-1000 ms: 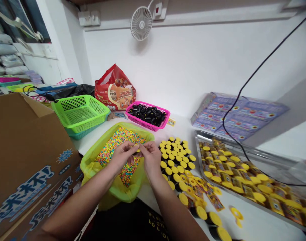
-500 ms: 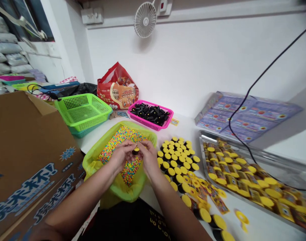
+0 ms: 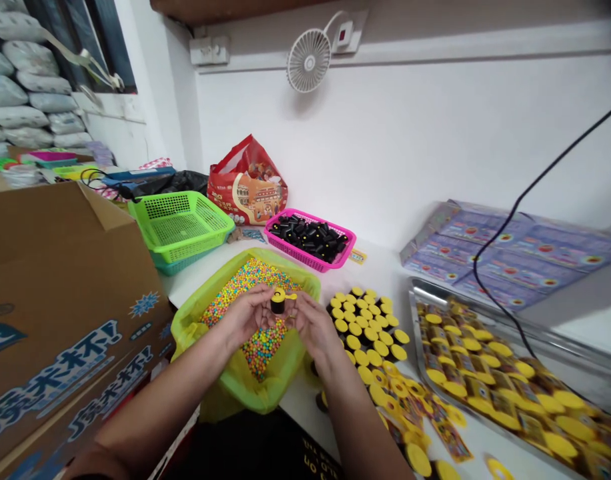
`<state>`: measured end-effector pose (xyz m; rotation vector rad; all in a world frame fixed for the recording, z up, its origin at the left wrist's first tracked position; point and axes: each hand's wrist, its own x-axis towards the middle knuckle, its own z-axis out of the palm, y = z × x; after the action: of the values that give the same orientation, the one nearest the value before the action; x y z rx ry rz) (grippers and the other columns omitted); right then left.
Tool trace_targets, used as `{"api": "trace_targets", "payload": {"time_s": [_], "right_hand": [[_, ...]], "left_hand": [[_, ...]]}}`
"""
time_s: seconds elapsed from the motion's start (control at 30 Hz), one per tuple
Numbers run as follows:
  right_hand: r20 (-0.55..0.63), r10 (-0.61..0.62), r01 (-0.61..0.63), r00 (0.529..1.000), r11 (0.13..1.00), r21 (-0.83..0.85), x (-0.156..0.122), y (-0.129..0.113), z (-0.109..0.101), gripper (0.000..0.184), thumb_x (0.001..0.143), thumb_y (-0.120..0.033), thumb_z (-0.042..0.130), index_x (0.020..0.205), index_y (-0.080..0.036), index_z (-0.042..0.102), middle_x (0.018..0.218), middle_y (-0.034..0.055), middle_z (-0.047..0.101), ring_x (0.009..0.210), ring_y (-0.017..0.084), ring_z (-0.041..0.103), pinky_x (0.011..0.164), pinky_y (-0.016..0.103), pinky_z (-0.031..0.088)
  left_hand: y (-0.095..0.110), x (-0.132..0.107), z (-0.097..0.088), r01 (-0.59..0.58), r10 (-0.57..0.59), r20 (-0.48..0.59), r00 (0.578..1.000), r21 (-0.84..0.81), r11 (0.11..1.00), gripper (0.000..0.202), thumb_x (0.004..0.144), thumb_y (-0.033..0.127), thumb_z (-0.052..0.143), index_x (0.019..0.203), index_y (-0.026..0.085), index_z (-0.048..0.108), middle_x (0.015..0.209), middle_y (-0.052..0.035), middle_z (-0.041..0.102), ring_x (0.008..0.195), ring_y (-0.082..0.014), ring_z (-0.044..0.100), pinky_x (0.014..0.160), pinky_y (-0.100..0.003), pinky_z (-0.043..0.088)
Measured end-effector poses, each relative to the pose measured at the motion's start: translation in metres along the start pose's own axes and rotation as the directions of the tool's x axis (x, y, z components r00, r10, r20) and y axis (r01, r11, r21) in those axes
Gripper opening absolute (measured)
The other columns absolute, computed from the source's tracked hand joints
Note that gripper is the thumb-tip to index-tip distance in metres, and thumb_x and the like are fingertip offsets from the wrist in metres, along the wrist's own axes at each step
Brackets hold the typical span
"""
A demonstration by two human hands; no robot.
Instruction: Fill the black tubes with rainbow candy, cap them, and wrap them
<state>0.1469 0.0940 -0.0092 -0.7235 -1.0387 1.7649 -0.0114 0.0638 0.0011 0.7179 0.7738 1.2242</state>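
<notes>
Between both hands sits a small black tube with a yellow cap [image 3: 277,301], held above a green bag of coloured candy beads [image 3: 245,313]. My left hand [image 3: 245,316] curls its fingers round the tube from the left. My right hand [image 3: 313,327] pinches it from the right, fingers bent. Just right of my hands stand several yellow-capped tubes [image 3: 365,323] in a cluster on the white table.
A pink basket of black tubes [image 3: 310,238] and a green basket [image 3: 180,227] sit behind the candy. A metal tray of labelled tubes [image 3: 510,373] lies right. A cardboard box [image 3: 60,300] stands left. Loose labels and caps [image 3: 415,407] lie near the front edge.
The capped tube has been lifted slightly and now shows clearly between my fingertips. The camera view has shifted a little to the left and down.
</notes>
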Motion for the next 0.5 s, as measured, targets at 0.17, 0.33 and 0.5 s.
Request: {"api": "trace_targets", "payload": {"time_s": [0.17,0.33,0.5], "right_hand": [[-0.095,0.056,-0.06,0.994,0.998,-0.037,0.004,0.004,0.006,0.038,0.057,-0.04,0.086,0.076,-0.019,0.061,0.052,-0.0049,0.058,0.046,0.013,0.054,0.044,0.022,0.036],[-0.219,-0.028,0.006,0.975,0.995,-0.102,0.007,0.015,0.014,0.031,0.054,-0.03,0.081,0.073,-0.018,0.06,0.048,-0.0069,0.057,0.038,0.009,0.048,0.038,0.02,0.031],[-0.186,0.005,-0.031,0.983,0.991,-0.133,0.003,0.015,0.016,0.027,0.059,-0.035,0.076,0.075,-0.021,0.058,0.049,-0.0072,0.055,0.041,0.012,0.052,0.039,0.021,0.033]], "left_hand": [[-0.001,-0.004,0.004,-0.014,0.019,-0.05,0.999,0.097,0.995,0.037,0.064,0.042,0.084,0.074,0.016,0.059,0.056,0.001,0.062,0.038,-0.0084,0.054,0.034,-0.017,0.033],[-0.006,-0.004,0.002,-0.014,0.039,-0.131,0.991,0.188,0.982,0.039,0.063,0.046,0.083,0.071,0.016,0.06,0.053,0.0033,0.058,0.036,-0.0055,0.048,0.033,-0.017,0.025],[-0.003,-0.007,0.0,-0.02,0.07,-0.159,0.985,0.293,0.956,0.038,0.064,0.048,0.081,0.073,0.016,0.061,0.052,0.0042,0.057,0.035,-0.005,0.045,0.035,-0.017,0.026]]}}
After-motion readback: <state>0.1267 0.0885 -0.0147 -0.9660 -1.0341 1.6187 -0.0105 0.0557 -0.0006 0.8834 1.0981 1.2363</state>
